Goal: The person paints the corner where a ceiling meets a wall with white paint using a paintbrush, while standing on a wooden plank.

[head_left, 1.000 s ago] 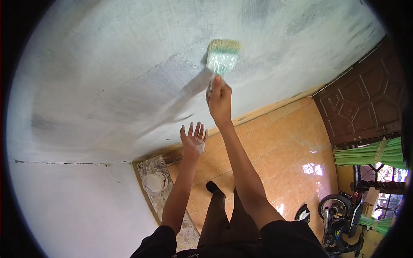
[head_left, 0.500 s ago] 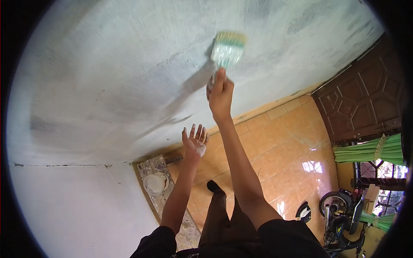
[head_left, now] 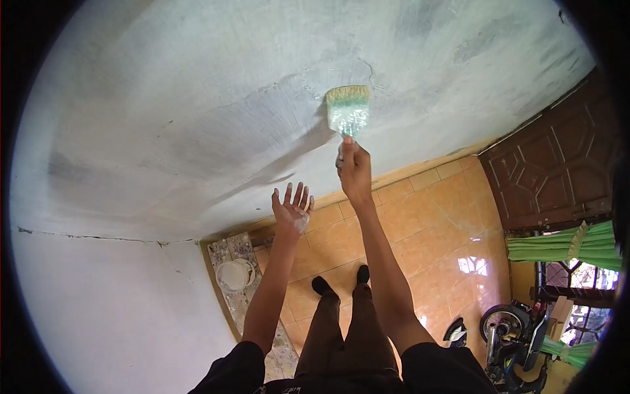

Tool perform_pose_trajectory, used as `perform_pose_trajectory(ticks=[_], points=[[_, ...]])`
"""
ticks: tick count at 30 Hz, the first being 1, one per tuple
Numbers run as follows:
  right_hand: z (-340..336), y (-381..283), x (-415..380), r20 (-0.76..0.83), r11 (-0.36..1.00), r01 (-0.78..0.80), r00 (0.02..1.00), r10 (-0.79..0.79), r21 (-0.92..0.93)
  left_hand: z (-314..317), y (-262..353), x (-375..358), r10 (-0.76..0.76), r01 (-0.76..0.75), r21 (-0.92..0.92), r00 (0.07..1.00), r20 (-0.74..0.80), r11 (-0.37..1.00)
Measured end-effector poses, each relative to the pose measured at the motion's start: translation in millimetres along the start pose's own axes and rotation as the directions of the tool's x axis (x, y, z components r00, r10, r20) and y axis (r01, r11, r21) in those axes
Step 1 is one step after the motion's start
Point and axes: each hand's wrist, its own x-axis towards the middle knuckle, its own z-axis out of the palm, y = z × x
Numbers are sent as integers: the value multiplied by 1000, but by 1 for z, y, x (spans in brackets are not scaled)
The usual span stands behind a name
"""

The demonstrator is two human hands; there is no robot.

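Note:
My right hand (head_left: 355, 172) grips the handle of a wide paintbrush (head_left: 348, 113), thumb laid along it. The brush has pale bristles, a green band and a whitish, paint-smeared body. Its bristles point up the wall (head_left: 216, 125), which is streaked with white and grey, and overlap it in this view. My left hand (head_left: 293, 209) is held up near the wall's lower part with its fingers spread. White smears mark its palm and fingertips, and nothing is in it.
To the lower left, a white bucket (head_left: 231, 276) stands on a paint-spattered plank bench (head_left: 239, 247). Orange floor tiles (head_left: 394, 226) lie under my feet. A brown panelled door (head_left: 551, 151), green curtains (head_left: 558, 247) and a parked motorcycle (head_left: 515, 341) are on the right.
My right hand has drawn the paintbrush down the wall, closer to me. The left hand stays spread and has shifted only slightly. The view has tilted a little, showing both my feet.

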Motion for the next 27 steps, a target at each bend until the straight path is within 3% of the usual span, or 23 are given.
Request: perform_pose_trajectory(ticks=[5,6,9,10,13,16,20,24,27], points=[[16,-31,9,1,993,98,995,-98,67,-24,15,14,14,-9,-111,999,38,994],[21,-32,13,3,998,53,999,-53,40,-21,17,9,21,-18,-110,999,24,994],[3,34,17,64,985,156,986,-152,-73,-23,19,3,51,-51,-81,999,1,995],[-1,36,4,38,999,-13,999,14,-32,-19,20,-1,55,-55,-69,998,-7,996],[-11,41,-26,-65,968,-245,968,242,-50,-21,21,-9,66,-68,-47,997,-31,997],[1,31,-27,-42,985,-157,986,161,76,-39,22,-9,79,-81,-57,996,-32,995],[18,46,-5,50,1000,21,999,-20,-10,-60,28,-8,99,-99,-75,995,-15,992],[11,87,-42,1,993,-101,995,101,-63,-69,47,-11,134,-136,-73,990,-40,988],[38,121,-71,69,992,19,998,-11,-122,-86,67,-13,239,-239,-71,971,-12,968]])
